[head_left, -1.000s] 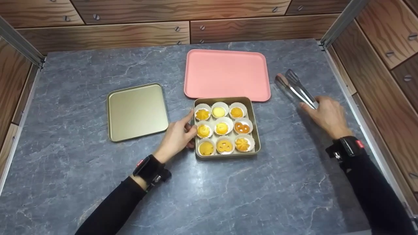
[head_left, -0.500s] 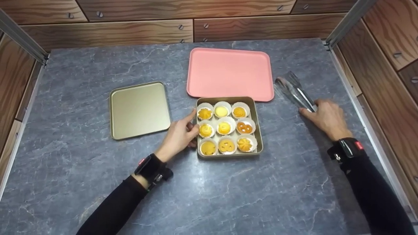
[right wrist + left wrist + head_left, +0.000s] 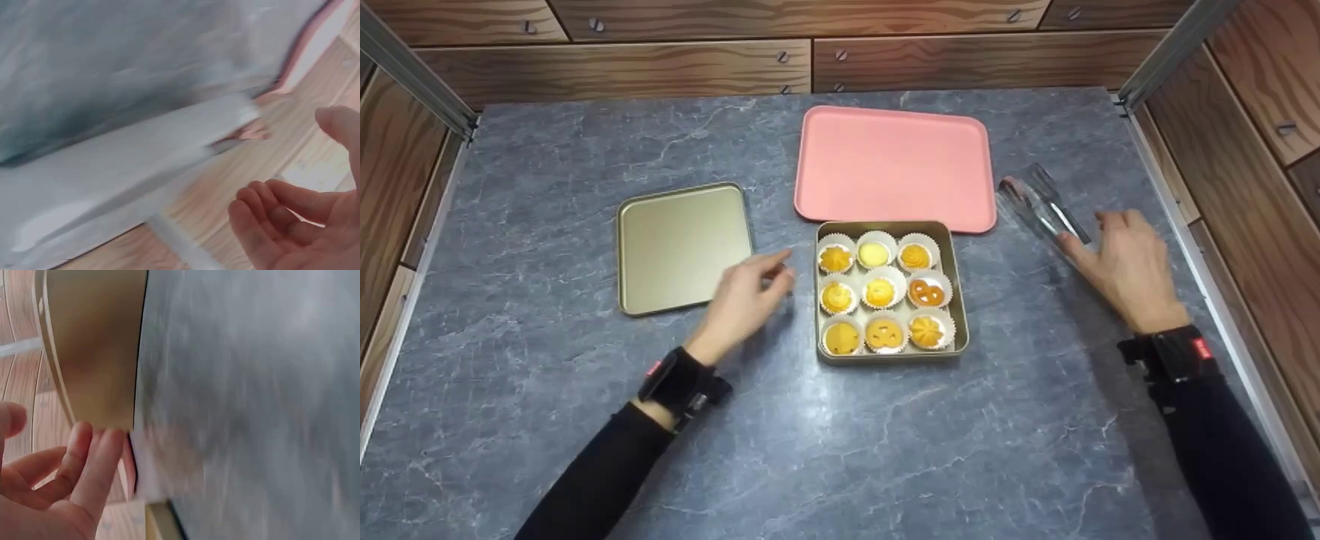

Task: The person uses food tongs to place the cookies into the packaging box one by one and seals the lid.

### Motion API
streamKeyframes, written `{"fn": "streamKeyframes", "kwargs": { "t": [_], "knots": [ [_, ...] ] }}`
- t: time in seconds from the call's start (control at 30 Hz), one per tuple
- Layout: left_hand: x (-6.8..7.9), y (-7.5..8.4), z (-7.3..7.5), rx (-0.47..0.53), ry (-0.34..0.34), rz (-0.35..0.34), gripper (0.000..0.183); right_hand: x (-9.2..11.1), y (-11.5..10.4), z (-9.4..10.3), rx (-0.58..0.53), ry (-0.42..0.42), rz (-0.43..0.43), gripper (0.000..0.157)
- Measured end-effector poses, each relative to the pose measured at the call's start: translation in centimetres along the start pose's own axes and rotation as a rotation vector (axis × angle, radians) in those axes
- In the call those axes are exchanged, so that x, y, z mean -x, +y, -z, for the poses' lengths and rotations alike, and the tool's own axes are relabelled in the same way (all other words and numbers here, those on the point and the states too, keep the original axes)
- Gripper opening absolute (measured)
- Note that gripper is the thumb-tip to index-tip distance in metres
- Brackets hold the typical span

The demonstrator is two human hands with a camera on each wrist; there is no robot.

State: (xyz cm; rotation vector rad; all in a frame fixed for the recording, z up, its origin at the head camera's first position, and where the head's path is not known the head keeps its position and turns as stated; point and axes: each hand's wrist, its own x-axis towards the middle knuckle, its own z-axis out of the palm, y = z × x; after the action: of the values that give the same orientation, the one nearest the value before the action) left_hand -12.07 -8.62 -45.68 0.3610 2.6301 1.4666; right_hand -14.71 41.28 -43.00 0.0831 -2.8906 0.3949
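Note:
A square gold tin [image 3: 962, 330] holds several cookies in white paper cups. Just left of the tin, my left hand [image 3: 744, 301] is raised with loosely bent fingers and touches nothing. The tin's gold side wall [image 3: 101, 354] stands close beyond its fingertips in the left wrist view. On the right, metal tongs [image 3: 1066, 216] lie with their ends spread. My right hand [image 3: 1136, 274] is beside their handle end, thumb and fingers apart, holding nothing. In the right wrist view the tongs [image 3: 112, 146] are blurred and separate from the fingers.
A flat square gold lid [image 3: 686, 247] lies to the left, partly behind my left hand. Behind the tin is a pink tray [image 3: 892, 169], close to its back edge. Wood-patterned panels [image 3: 660, 69] border the grey marbled table [image 3: 840, 450] at the back and sides.
My left hand has come off the tin's left wall and moved left. My right hand has let go of the tongs and drawn back slightly right.

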Motion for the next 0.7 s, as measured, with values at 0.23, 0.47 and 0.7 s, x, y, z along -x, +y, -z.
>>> {"fn": "streamKeyframes", "kwargs": {
  "t": [0.23, 0.47, 0.7],
  "knots": [
    [-0.3, -3.0, 4.6, -0.356, 0.207, -0.051, 0.037, 0.4, -4.5, -0.9, -0.084, 0.076, 0.255, 0.037],
    [-0.5, -7.2, 9.2, -0.745, 0.373, 0.022, 0.044, 1.2, -7.5, -2.1, -0.149, 0.107, 0.391, 0.037],
    [-0.7, -9.6, 11.4, -0.688, 0.458, 0.214, 0.044, 1.5, -9.3, -2.4, -0.192, 0.099, 0.439, 0.037]
  ]
}}
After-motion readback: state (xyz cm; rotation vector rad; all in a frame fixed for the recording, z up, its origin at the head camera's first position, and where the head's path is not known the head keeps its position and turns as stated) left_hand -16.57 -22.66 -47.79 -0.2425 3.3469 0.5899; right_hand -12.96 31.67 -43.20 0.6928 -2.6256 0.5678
